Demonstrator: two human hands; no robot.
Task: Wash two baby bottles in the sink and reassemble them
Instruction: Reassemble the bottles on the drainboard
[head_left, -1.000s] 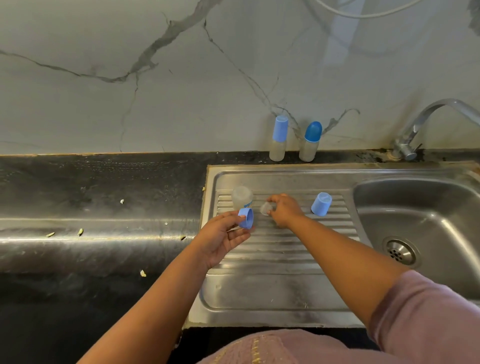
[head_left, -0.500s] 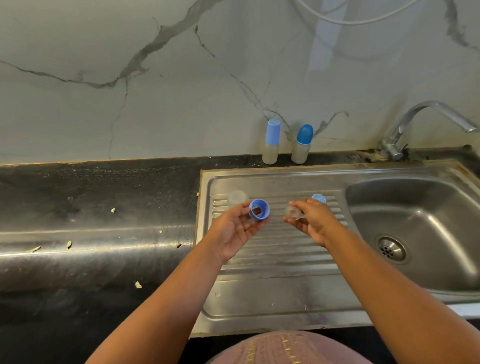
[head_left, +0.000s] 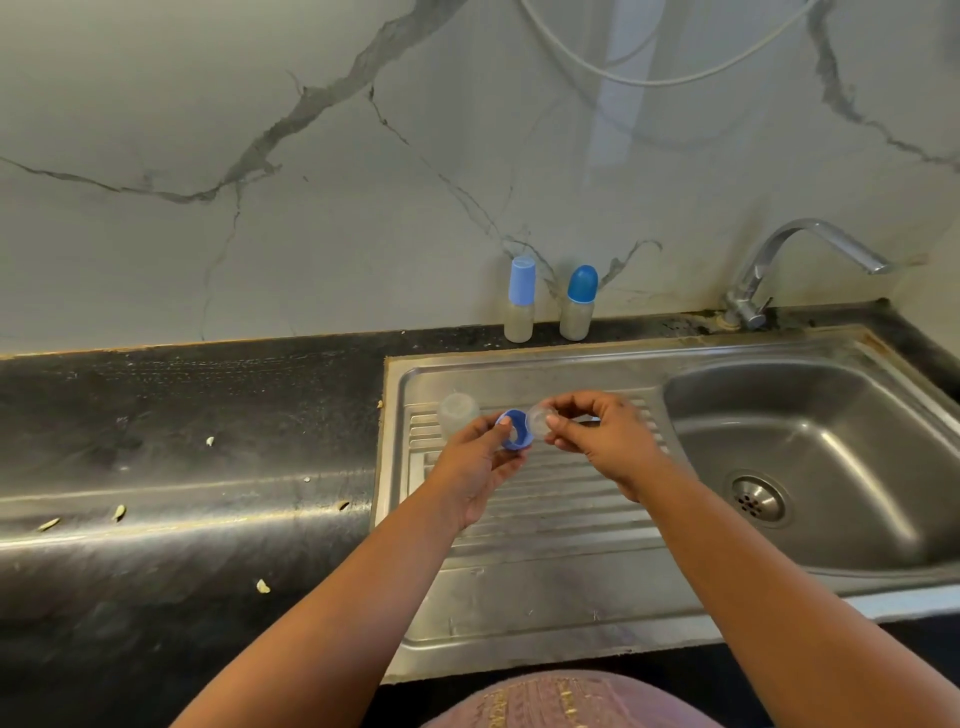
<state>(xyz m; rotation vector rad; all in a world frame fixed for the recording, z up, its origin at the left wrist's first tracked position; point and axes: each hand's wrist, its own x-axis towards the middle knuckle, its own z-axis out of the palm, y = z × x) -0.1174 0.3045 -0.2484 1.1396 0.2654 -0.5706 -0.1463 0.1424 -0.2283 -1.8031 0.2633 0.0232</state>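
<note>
Teat (head_left: 538, 419) now meets ring (head_left: 515, 429), hands pinching

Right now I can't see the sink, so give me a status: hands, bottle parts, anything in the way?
Left hand holds blue collar ring. Right hand pinches clear teat, meeting the ring. Clear bottle body waits on drainboard. Nothing between.

Left hand (head_left: 478, 462) holds blue ring (head_left: 515, 429); right hand (head_left: 602, 441) pinches teat (head_left: 539, 420).

2 capped bottles (head_left: 520, 301) (head_left: 578, 304) by the wall | 1 open bottle body (head_left: 457, 413) | 1 blue ring (head_left: 516, 429) | 1 clear teat (head_left: 539, 419) | 2 hands (head_left: 475, 467) (head_left: 605, 441) | 1 tap (head_left: 795, 265)
</note>
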